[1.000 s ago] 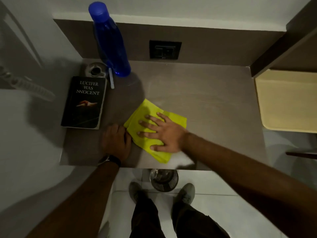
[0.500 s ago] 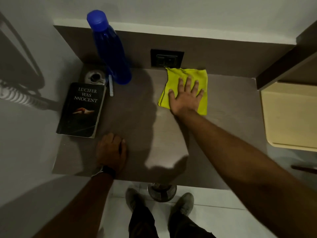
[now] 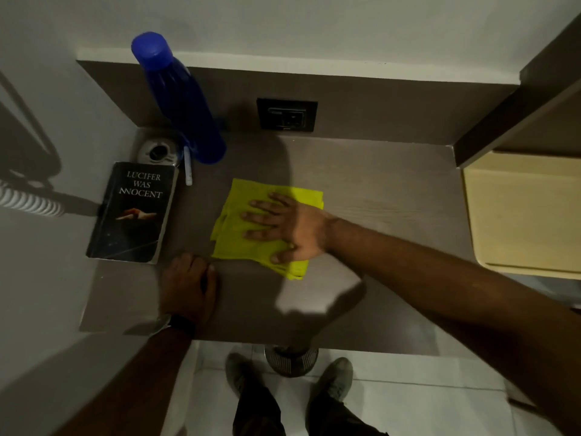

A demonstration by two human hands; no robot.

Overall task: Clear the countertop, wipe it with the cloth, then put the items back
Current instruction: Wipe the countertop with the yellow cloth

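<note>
A folded yellow cloth [image 3: 231, 237] lies in the middle of the brown countertop [image 3: 386, 196]. My right hand [image 3: 283, 228] presses flat on it, fingers spread and pointing left. My left hand [image 3: 188, 287] rests palm down on the counter near the front edge, holding nothing, just left of the cloth's near corner. A black book [image 3: 132, 212] lies at the left side. Behind it sit a small round metal object [image 3: 157, 151] and a white pen [image 3: 188, 167]. A tall blue bottle [image 3: 182, 105] stands at the back left.
A black wall socket [image 3: 286, 114] is set in the back panel. A pale yellow surface [image 3: 522, 212] adjoins the counter on the right under a dark cabinet edge. A round metal bin [image 3: 290, 361] and my shoes are on the floor below the front edge.
My right hand has swept the cloth from the back of the counter by the socket toward me and leftward to the middle. My left hand has stayed put.
</note>
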